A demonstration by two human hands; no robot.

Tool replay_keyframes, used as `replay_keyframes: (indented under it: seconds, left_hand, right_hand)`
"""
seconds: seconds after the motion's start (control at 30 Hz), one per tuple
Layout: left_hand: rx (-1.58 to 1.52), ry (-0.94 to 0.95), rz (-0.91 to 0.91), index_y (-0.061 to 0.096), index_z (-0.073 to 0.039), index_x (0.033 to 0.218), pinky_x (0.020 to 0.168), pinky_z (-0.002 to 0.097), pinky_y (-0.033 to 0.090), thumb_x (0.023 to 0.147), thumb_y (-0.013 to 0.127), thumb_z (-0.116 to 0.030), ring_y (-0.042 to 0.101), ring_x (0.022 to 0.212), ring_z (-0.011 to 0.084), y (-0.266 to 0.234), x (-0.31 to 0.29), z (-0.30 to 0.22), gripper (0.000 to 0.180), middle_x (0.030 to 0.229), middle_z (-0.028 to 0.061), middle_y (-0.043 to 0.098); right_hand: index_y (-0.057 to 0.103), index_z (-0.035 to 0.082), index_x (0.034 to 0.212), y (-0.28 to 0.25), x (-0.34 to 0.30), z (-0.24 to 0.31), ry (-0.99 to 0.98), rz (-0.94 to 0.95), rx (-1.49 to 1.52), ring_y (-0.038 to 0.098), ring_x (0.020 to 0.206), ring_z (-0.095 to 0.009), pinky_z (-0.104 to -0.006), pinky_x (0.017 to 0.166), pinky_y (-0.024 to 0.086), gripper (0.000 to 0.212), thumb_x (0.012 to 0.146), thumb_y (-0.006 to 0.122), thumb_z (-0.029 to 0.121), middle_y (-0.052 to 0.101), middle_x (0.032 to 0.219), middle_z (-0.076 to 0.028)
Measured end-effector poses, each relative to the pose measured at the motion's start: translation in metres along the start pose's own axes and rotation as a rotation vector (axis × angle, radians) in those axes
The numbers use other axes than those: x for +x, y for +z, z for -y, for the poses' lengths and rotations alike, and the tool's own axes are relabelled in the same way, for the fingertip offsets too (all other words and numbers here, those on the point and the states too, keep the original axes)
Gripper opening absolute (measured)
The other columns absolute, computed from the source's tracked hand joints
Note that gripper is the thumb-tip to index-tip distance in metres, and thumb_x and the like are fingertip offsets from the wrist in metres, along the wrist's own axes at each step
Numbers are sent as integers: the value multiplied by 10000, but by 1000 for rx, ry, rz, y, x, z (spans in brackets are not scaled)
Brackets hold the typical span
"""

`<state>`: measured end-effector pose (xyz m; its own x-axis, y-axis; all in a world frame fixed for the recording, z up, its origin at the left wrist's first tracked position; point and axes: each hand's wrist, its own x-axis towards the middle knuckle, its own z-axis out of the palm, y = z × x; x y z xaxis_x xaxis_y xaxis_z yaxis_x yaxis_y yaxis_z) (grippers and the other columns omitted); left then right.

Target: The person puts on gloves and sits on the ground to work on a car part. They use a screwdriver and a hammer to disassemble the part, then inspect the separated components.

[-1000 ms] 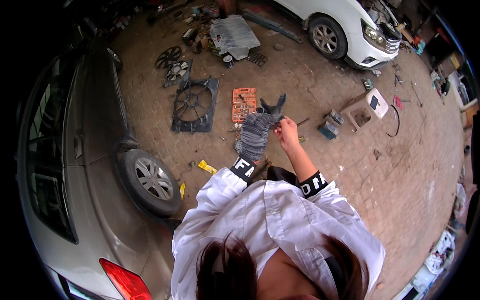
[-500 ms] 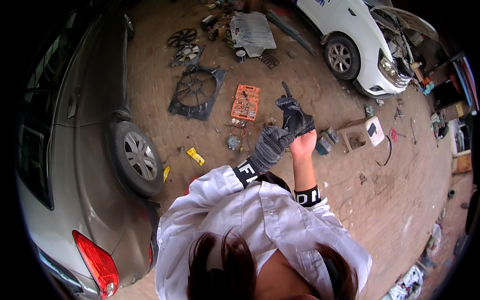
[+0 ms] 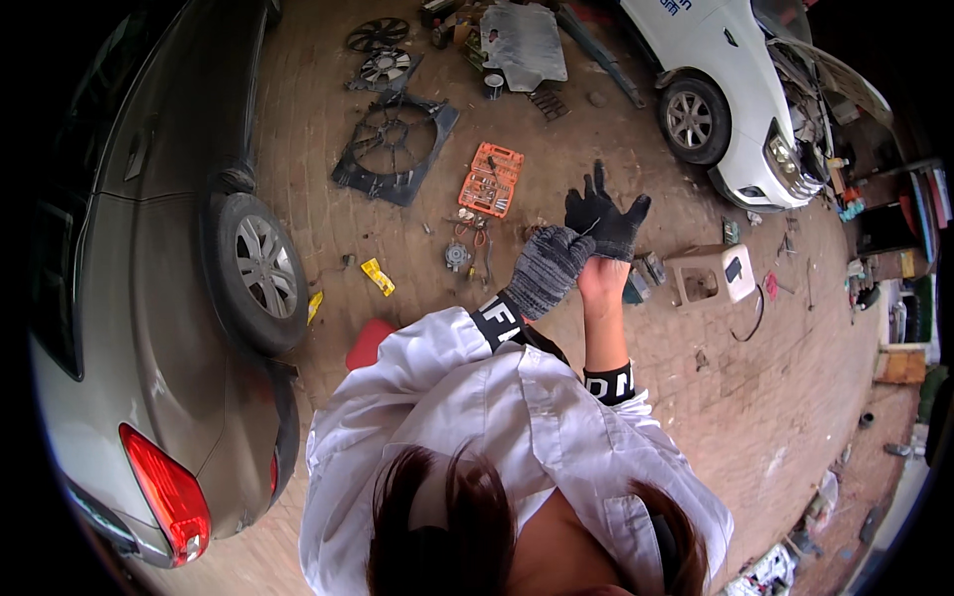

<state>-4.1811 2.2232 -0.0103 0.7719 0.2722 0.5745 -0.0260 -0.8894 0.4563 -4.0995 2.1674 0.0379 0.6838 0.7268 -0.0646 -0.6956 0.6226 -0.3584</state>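
Observation:
My left hand, in a grey knit glove, pinches the edge of the dark glove on my right hand. That dark glove covers the fingers and most of the palm of my right hand, leaving the heel of the hand and wrist bare. The right fingers are spread apart and point away from me. On the brick floor beyond my hands lies an opened orange tool case with sockets and small tools in it. Nearer me are pliers with red handles and a round metal part.
A brown car stands close on my left, a white car with raised hood at the far right. A black fan shroud lies beyond the tool case. A cream plastic stool lies on its side to the right. Yellow packets lie near the brown car's wheel.
The dark glove has gone further onto my right hand, and its fingers have spread out. My left hand keeps its hold at the glove's edge. The view has shifted slightly.

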Motion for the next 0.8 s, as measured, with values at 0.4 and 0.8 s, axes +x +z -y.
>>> replay_keyframes:
  seconds: [0.4, 0.8]
  left_hand:
    - [-12, -31, 100, 584, -105, 806, 625, 392, 461, 734, 562, -219, 573, 693, 254, 18, -26, -6, 137, 729, 84, 540]
    - [-207, -313, 298, 593, -84, 820, 536, 419, 453, 737, 560, -216, 556, 593, 287, 34, -80, 13, 159, 626, 100, 537]
  right_hand:
    - [247, 15, 1385, -52, 14, -15, 17, -29, 1, 337, 1276, -278, -420, 1104, 210, 634, 910, 430, 394, 318, 1397, -170]
    - [289, 26, 1384, -159, 8, -67, 73, -294, -496, 312, 1308, -291, -374, 1048, 253, 631, 777, 452, 69, 360, 1395, -127]
